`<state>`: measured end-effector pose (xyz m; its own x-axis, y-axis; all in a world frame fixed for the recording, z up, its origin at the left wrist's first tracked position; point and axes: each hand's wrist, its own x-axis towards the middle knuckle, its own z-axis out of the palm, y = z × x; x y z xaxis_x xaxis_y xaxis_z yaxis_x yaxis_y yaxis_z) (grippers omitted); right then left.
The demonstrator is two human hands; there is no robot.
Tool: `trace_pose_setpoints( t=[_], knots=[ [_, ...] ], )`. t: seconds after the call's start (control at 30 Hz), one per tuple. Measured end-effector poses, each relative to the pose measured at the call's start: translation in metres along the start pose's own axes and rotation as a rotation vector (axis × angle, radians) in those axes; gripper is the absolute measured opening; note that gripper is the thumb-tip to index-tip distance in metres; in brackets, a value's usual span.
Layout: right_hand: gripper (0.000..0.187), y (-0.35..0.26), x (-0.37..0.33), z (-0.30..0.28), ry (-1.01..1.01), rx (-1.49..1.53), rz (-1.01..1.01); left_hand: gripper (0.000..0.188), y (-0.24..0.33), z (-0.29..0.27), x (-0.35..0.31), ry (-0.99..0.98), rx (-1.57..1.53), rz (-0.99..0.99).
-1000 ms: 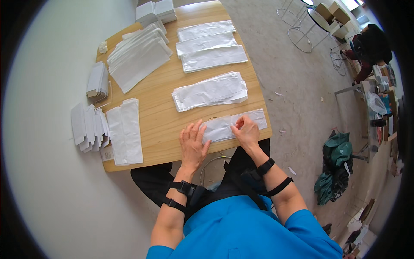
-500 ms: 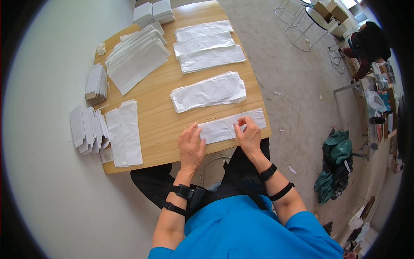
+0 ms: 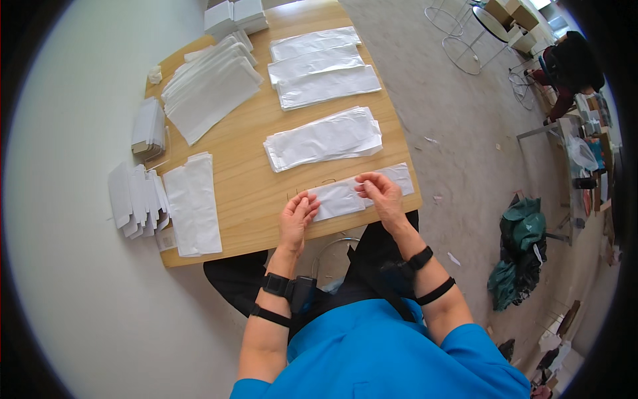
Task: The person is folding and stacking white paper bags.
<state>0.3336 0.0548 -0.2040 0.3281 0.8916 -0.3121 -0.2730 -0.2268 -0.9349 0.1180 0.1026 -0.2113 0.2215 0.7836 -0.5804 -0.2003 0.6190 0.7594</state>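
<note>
A long folded white paper sheet (image 3: 340, 201) lies near the table's front edge. My left hand (image 3: 298, 217) is at its left end, fingers loosely curled and a little apart, seemingly holding nothing. Over the right part of the sheet, my right hand (image 3: 385, 201) has thumb and fingertips brought together in a pinch; whatever is between them is too small to make out. Just beyond lies a stack of folded white sheets (image 3: 324, 138). Farther back, more white stacks (image 3: 325, 88) overlap one another.
Fanned white sheets (image 3: 211, 93) and small white boxes (image 3: 234, 20) fill the table's far left. Flattened white cartons (image 3: 135, 196) stand at the left edge beside a white stack (image 3: 193, 206). Green and black bags (image 3: 522, 229) lie on the floor; another person (image 3: 571, 63) bends at the right.
My right hand has shifted slightly, its fingers now reaching left over the sheet. My left hand has turned, its fingers more curled. The view has shifted slightly.
</note>
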Motion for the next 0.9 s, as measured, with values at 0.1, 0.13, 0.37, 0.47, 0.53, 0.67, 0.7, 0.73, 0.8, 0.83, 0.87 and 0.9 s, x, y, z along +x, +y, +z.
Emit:
trace_pose_setpoints(
  t=[0.1, 0.13, 0.37, 0.47, 0.53, 0.67, 0.7, 0.73, 0.8, 0.83, 0.87, 0.9],
  knots=[
    [0.020, -0.009, -0.011, -0.018, 0.102, 0.093, 0.026, 0.030, 0.013, 0.009, -0.010, -0.011, -0.010, -0.016],
    [0.020, -0.010, -0.014, -0.021, 0.090, 0.093, 0.057, 0.030, 0.016, 0.012, -0.011, -0.021, 0.004, -0.024],
    [0.020, 0.005, -0.019, -0.008, 0.131, 0.020, 0.175, 0.031, -0.002, 0.009, 0.005, -0.066, 0.031, -0.022],
    [0.020, -0.011, -0.018, 0.001, 0.145, 0.115, 0.149, 0.030, 0.008, 0.011, -0.001, -0.035, -0.027, -0.106],
    [0.019, -0.013, -0.017, 0.010, 0.126, 0.158, 0.126, 0.029, 0.017, 0.017, -0.003, -0.116, -0.117, -0.105],
    [0.019, 0.018, -0.008, 0.012, 0.111, 0.128, 0.169, 0.028, -0.003, 0.014, 0.012, -0.052, -0.060, -0.078],
    [0.019, 0.025, -0.008, 0.010, 0.150, 0.092, 0.175, 0.027, -0.010, 0.013, 0.014, -0.023, -0.054, -0.070],
    [0.018, 0.024, -0.012, 0.013, 0.150, 0.084, 0.157, 0.027, -0.012, 0.013, 0.013, 0.010, -0.049, -0.064],
    [0.018, 0.016, -0.018, 0.014, 0.155, -0.083, 0.080, 0.026, -0.012, 0.010, 0.012, 0.016, -0.043, -0.036],
    [0.018, 0.007, -0.021, 0.015, 0.165, -0.249, 0.013, 0.025, -0.012, 0.008, 0.011, 0.026, -0.035, -0.021],
    [0.023, -0.002, -0.024, 0.017, 0.180, -0.455, -0.022, 0.029, -0.012, 0.003, 0.008, 0.044, 0.072, 0.066],
    [0.023, -0.009, -0.025, 0.013, 0.193, -0.462, -0.027, 0.029, -0.008, 0.009, 0.004, 0.029, 0.068, 0.066]
  ],
)
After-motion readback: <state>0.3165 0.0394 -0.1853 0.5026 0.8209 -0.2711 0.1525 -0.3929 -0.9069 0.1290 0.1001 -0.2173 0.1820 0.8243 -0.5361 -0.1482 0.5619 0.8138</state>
